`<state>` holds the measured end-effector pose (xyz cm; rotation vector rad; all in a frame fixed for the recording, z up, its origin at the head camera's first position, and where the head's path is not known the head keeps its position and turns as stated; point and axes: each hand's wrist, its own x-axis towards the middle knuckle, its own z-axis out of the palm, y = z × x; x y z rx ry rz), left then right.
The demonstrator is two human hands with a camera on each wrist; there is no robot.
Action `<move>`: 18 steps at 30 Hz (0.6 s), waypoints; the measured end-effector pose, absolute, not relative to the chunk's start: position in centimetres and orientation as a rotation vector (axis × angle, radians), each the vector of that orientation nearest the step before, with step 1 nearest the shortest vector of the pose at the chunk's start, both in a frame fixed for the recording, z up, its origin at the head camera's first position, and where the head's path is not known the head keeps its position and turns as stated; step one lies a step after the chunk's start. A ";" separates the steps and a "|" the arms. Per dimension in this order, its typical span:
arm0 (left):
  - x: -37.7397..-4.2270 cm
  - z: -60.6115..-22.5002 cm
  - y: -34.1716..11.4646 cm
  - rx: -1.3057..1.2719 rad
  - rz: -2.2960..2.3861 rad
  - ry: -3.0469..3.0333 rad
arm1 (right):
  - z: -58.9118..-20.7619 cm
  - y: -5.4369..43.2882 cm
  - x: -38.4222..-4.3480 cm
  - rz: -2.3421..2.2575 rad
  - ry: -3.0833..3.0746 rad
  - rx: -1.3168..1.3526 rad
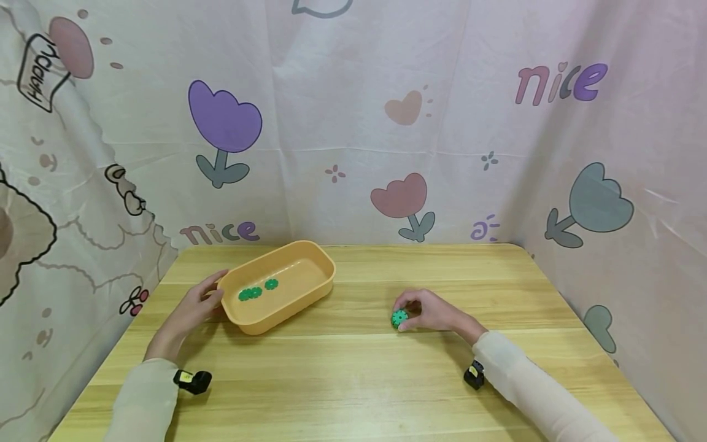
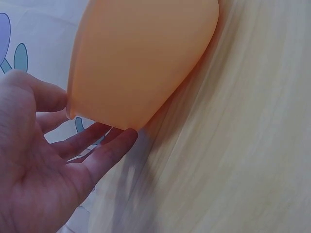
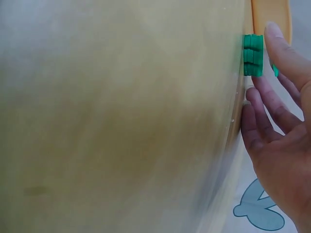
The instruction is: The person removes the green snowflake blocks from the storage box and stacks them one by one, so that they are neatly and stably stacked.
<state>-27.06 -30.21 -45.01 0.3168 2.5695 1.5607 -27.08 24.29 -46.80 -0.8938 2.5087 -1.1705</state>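
Fingers of the right hand pinch a thin green, flower-shaped plastic disc just above a matching stack on the pale wooden bench, probably edge-held because flat pieces offer little grip. At nine o'clock sits a yellow, round-cornered plastic tray; the left hand grips its eight-o'clock end, likely steadying it. Inside, toward nine o'clock, lie three green notched discs.

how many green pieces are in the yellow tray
3 visible: leftmost piece and middle piece, touching or overlapping; rightmost piece, apart, slightly farther back. Any stacked underneath would be hidden.
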 end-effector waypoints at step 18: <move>-27.1 -45.2 -30.3 0.331 1.597 2.550 | -46.8 24.1 -27.2 -1.132 2.510 -0.916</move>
